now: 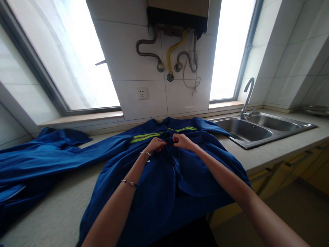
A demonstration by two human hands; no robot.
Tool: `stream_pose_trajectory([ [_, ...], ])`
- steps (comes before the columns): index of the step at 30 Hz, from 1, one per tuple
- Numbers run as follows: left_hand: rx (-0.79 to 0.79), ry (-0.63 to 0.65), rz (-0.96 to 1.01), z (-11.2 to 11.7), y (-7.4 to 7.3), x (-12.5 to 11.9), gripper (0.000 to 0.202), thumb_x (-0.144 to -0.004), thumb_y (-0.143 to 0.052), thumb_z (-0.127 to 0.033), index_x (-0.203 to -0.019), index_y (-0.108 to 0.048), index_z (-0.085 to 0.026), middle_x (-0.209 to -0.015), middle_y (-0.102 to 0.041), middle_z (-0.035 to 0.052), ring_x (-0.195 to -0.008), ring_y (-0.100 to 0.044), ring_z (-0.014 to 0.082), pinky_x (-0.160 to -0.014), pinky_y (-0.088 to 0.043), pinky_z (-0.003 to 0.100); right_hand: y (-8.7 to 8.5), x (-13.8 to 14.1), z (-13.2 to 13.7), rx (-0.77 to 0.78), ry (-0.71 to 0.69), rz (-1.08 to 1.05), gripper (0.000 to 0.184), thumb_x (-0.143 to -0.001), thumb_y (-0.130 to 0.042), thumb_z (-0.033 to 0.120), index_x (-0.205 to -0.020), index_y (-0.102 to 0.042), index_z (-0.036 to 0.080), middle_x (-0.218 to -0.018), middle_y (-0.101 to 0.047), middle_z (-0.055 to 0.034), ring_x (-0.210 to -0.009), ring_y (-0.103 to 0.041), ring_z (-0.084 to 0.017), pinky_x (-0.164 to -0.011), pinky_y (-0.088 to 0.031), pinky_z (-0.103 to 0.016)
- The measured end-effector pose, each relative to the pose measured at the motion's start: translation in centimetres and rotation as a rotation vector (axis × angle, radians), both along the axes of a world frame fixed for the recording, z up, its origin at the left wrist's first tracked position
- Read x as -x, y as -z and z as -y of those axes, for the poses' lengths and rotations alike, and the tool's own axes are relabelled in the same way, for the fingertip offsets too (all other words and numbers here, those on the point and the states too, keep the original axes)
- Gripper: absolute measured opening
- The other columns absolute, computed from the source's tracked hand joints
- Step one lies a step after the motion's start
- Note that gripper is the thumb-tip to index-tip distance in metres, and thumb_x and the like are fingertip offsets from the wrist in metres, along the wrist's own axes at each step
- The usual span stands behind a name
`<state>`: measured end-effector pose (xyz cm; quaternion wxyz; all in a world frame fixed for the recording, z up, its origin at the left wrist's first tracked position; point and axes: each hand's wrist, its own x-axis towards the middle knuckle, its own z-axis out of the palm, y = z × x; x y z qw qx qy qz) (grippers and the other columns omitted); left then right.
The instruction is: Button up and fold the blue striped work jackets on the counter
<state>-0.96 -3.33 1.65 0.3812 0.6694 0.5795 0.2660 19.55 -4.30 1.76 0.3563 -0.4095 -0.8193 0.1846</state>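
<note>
A stainless-steel double sink (282, 137) is sitting in the pale speckled surface (38, 226), with a curved chrome faucet (247, 97) rising behind it, while a yellow flexible hose (171, 51) and bent metal pipes (146, 48) are hanging from a wall-mounted water heater (177, 13) above a white wall socket (143, 93).

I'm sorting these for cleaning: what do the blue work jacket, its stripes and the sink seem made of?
The blue work jacket looks like matte woven cotton or a blend, going by its soft folds. The yellow-green stripes seem smooth reflective tape, slightly glossy. The sink looks like brushed stainless steel, from its dull metallic shine.
</note>
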Motion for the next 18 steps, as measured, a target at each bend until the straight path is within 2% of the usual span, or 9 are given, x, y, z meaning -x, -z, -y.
stream_pose_trajectory([
  [1, 0.013, -0.024, 0.020, 0.0, 0.0, 0.0, 0.030, -0.075, -0.063, -0.032, -0.054, -0.051, -0.014, -0.041, -0.045, -0.0031, -0.036, -0.041, 0.0074, -0.036, -0.030, 0.020, 0.1, 0.5, 0.4, -0.086, -0.021, 0.011, 0.012, -0.068, -0.066, 0.017, -0.076, -0.058, 0.016, -0.066, -0.050, 0.0050, -0.061, -0.044, -0.007, -0.058, -0.034, -0.018],
  [3, 0.049, -0.060, 0.066, 0.1, 0.0, -0.1, 0.032, -0.075, -0.063, -0.031, -0.051, -0.048, -0.015, -0.040, -0.041, -0.0041, -0.035, -0.037, 0.0066, -0.036, -0.026, 0.020, 0.4, 1.6, 1.1, -0.149, -0.030, 0.045, 0.014, -0.075, -0.065, 0.028, -0.081, -0.060, 0.017, -0.069, -0.052, 0.0041, -0.063, -0.045, -0.008, -0.058, -0.031, -0.019],
  [6, 0.100, -0.107, 0.125, 0.1, 0.1, -0.4, 0.034, -0.073, -0.064, -0.031, -0.050, -0.044, -0.016, -0.040, -0.038, -0.0055, -0.034, -0.032, 0.0050, -0.035, -0.020, 0.020, 1.1, 2.8, 1.7, -0.091, 0.027, 0.174, 0.030, -0.073, -0.069, 0.045, -0.086, -0.061, 0.019, -0.078, -0.059, 0.0016, -0.067, -0.050, -0.011, -0.057, -0.028, -0.020],
  [11, 0.163, -0.078, 0.216, 0.4, -0.3, -0.5, 0.035, -0.073, -0.065, -0.031, -0.052, -0.040, -0.017, -0.042, -0.034, -0.0071, -0.035, -0.028, 0.0035, -0.036, -0.016, 0.019, 1.9, 3.2, 1.2, -0.026, 0.160, 0.223, 0.029, -0.072, -0.070, 0.042, -0.089, -0.062, 0.019, -0.087, -0.064, -0.0015, -0.076, -0.056, -0.014, -0.061, -0.030, -0.021],
  [16, 0.178, 0.018, 0.206, 0.4, -0.2, 0.2, 0.033, -0.073, -0.065, -0.033, -0.054, -0.043, -0.018, -0.045, -0.032, -0.0069, -0.038, -0.027, 0.0042, -0.037, -0.017, 0.019, 2.2, 2.8, 0.6, -0.017, 0.109, 0.190, 0.029, -0.072, -0.070, 0.040, -0.089, -0.064, 0.018, -0.080, -0.064, 0.0003, -0.071, -0.055, -0.012, -0.060, -0.032, -0.020],
  [18, 0.079, 0.076, 0.096, 0.3, 0.0, 0.5, 0.034, -0.073, -0.065, -0.034, -0.053, -0.043, -0.018, -0.045, -0.032, -0.0062, -0.038, -0.027, 0.0049, -0.037, -0.019, 0.020, 2.5, 2.7, 0.3, -0.013, 0.093, 0.171, 0.031, -0.070, -0.071, 0.042, -0.090, -0.065, 0.018, -0.080, -0.064, 0.0007, -0.070, -0.055, -0.011, -0.060, -0.032, -0.020],
])
